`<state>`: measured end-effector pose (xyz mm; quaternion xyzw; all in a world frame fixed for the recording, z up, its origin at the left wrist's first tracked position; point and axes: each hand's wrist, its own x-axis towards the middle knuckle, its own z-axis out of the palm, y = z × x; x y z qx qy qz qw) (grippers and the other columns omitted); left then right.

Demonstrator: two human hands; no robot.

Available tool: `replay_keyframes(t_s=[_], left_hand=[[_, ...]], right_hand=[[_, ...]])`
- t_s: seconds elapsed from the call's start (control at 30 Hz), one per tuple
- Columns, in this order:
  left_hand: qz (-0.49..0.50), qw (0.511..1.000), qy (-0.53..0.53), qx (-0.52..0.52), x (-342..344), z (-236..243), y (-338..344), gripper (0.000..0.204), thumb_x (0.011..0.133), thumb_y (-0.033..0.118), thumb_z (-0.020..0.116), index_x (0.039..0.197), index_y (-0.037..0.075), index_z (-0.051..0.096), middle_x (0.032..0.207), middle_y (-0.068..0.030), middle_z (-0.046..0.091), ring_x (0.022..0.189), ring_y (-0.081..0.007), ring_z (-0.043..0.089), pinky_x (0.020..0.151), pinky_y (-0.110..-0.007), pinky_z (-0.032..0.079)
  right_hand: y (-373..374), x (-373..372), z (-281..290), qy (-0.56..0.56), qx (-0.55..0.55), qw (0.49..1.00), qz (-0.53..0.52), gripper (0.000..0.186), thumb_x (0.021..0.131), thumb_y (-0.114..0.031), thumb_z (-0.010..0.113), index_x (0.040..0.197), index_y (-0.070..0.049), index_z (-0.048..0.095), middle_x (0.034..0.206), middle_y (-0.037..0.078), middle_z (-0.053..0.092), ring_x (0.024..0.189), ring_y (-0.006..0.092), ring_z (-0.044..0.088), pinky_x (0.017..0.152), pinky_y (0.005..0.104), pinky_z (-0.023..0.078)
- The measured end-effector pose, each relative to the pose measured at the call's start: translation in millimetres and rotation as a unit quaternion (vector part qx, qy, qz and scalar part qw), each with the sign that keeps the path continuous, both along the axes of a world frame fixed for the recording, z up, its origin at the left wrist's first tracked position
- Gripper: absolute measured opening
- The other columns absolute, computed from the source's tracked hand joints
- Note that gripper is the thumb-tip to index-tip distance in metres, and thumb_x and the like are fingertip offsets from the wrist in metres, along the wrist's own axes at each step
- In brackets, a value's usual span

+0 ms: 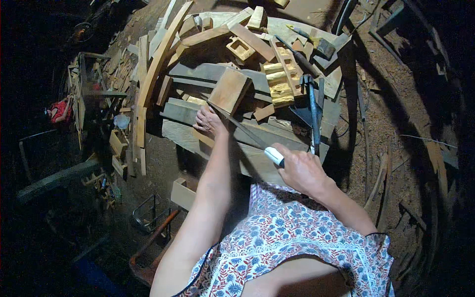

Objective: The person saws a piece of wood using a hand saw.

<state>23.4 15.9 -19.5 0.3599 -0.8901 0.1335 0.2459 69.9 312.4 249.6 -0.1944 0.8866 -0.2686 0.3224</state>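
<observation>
My right hand (302, 168) is wrapped round the white handle of a long, thin-bladed hand tool (250, 132), perhaps a file. Its narrow dark blade slants up and left along the near edge of a wooden block (227, 91). That block is tilted on the plank bench (185, 115). At the block's near left corner, close to the blade's far end, my left hand (212, 121) has its fingers curled; what they grip is hidden. A pale wood piece (196, 100) lies just beyond these fingers.
A blue metal clamp (311, 111) stands at the bench's right. Carved yellow wood pieces (279, 85), a brush (324, 48) and several offcuts crowd the far side. Long curved boards (148, 89) lean at left. Someone in red (60, 110) is far left.
</observation>
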Motion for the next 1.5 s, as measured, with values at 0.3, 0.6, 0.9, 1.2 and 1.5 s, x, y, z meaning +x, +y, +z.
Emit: replay_keyframes(t_s=[0.3,0.6,0.9,1.2,1.5], left_hand=[[0.027,0.996,-0.054,0.058,-4.0,-5.2,-1.5,0.026,0.09,0.037,0.047,0.103,0.017,0.057,0.102,-0.0028,0.057,0.101,-0.0233,0.052,0.091,-0.053,0.035],[0.005,0.982,-0.092,0.165,11.2,28.3,-4.5,0.033,0.089,0.038,0.049,0.106,0.011,0.054,0.096,-0.0103,0.057,0.099,-0.0297,0.053,0.086,-0.045,0.039],[-0.054,0.701,-0.141,0.697,46.2,63.4,-84.2,0.059,0.08,0.052,0.063,0.1,-0.003,0.056,0.082,-0.007,0.059,0.073,-0.0134,0.054,0.066,-0.029,0.045],[-0.126,0.665,-0.112,0.727,49.3,74.9,-70.6,0.051,0.073,0.038,0.074,0.103,0.0,0.058,0.08,-0.0074,0.063,0.066,-0.019,0.059,0.061,-0.033,0.048],[-0.146,0.873,-0.128,0.447,70.4,96.1,-24.1,0.066,0.066,0.046,0.075,0.109,0.001,0.053,0.104,-0.0228,0.052,0.098,-0.0402,0.051,0.082,-0.047,0.042]], right_hand=[[-13.8,-24.6,33.0,0.022,0.019,0.999,0.039,0.042,0.078,-0.018,0.06,0.115,-0.003,0.048,0.075,0.027,0.062,0.074,0.0389,0.064,0.068,0.0476,0.052],[-11.6,-32.3,28.8,-0.014,0.062,0.997,0.048,0.038,0.078,-0.014,0.059,0.112,-0.003,0.05,0.084,0.024,0.063,0.084,0.0377,0.063,0.075,0.0469,0.05],[46.1,-6.2,-54.7,-0.016,-0.034,0.997,-0.072,0.042,0.076,-0.015,0.063,0.116,-0.008,0.054,0.1,0.021,0.062,0.094,0.0377,0.059,0.08,0.0434,0.046],[40.4,-25.3,-13.4,-0.029,-0.011,0.999,-0.018,0.054,0.071,-0.008,0.061,0.123,-0.01,0.049,0.087,0.024,0.062,0.084,0.0395,0.06,0.078,0.046,0.047],[57.1,-14.0,23.4,-0.023,-0.014,0.999,-0.034,0.052,0.07,-0.008,0.063,0.121,-0.01,0.05,0.092,0.023,0.062,0.089,0.0389,0.059,0.08,0.0447,0.047]])
